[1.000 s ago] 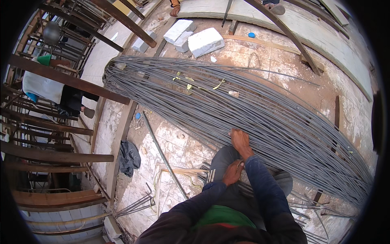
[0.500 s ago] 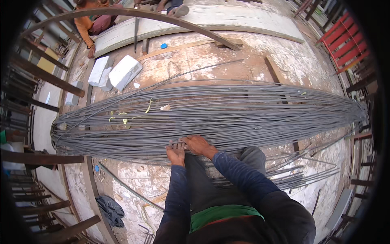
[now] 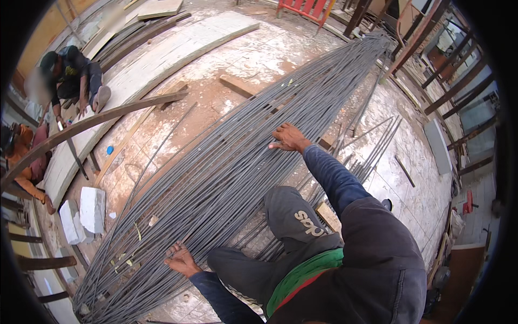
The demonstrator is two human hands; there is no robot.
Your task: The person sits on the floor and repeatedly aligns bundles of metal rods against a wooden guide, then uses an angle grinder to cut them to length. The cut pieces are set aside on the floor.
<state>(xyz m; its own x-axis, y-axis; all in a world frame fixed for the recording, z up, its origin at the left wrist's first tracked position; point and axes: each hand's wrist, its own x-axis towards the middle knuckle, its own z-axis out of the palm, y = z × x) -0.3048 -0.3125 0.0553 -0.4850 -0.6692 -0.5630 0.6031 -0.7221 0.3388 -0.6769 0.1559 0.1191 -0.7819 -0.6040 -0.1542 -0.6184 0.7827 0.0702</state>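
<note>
The person crouches beside a long bundle of thin steel rods [image 3: 226, 167] that lies on the concrete floor [image 3: 237, 59] and runs from the lower left of the view up to the upper right. The left hand [image 3: 181, 260] rests on the rods near the lower end of the bundle, with the fingers bent over a few of them; I cannot tell if it really grips them or only presses on them. The right hand [image 3: 288, 137] lies further up, near the middle of the bundle, with the fingers spread flat on top of the rods, so it is open and holds nothing. Both hands are well apart along the same side of the bundle. As I judge it, the handling of the rods is at an early or middle stage: nearly all rods lie together in the one big bundle, and only a few loose rods [image 3: 372, 146] lie apart on the right side, beside the person's knee. No rod is lifted from the floor now. Some white blocks [image 3: 91, 208] lie to the left, and two other people [image 3: 70, 75] sit at work beside a long plank [image 3: 156, 59] at the far left.
</note>
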